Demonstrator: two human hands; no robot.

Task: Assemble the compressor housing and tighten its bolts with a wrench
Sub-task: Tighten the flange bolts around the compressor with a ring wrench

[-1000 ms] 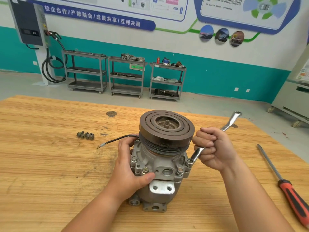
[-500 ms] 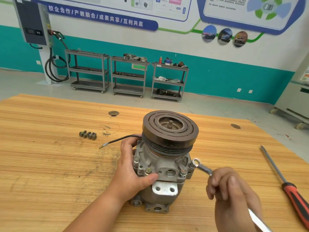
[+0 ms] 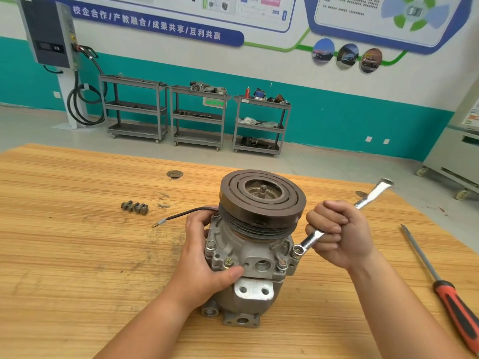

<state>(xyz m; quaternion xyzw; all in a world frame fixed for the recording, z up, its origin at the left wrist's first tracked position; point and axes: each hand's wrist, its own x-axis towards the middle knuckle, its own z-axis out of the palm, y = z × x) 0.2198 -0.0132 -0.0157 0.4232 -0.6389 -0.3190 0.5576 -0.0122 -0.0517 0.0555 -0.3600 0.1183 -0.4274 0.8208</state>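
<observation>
Grey cast-metal compressor (image 3: 254,257) stands upright mid-way along the wooden table (image 3: 64,255), with its dark grooved pulley (image 3: 261,203) on top. We see the left hand (image 3: 204,260) wrapped around its left flank, hiding that side. The right hand (image 3: 339,234) is fisted around the wrench (image 3: 373,195) and covers its mid-shank; the ring end sits over a right-side flange bolt (image 3: 298,250). Loose bolts (image 3: 134,207) lie well apart to the left. A red-handled screwdriver (image 3: 451,294) is cut off at the frame edge.

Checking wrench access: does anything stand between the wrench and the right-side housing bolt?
Nothing visible. The wrench has its ring end on the bolt; the right hand grips its handle, and the pulley overhangs close beside.
</observation>
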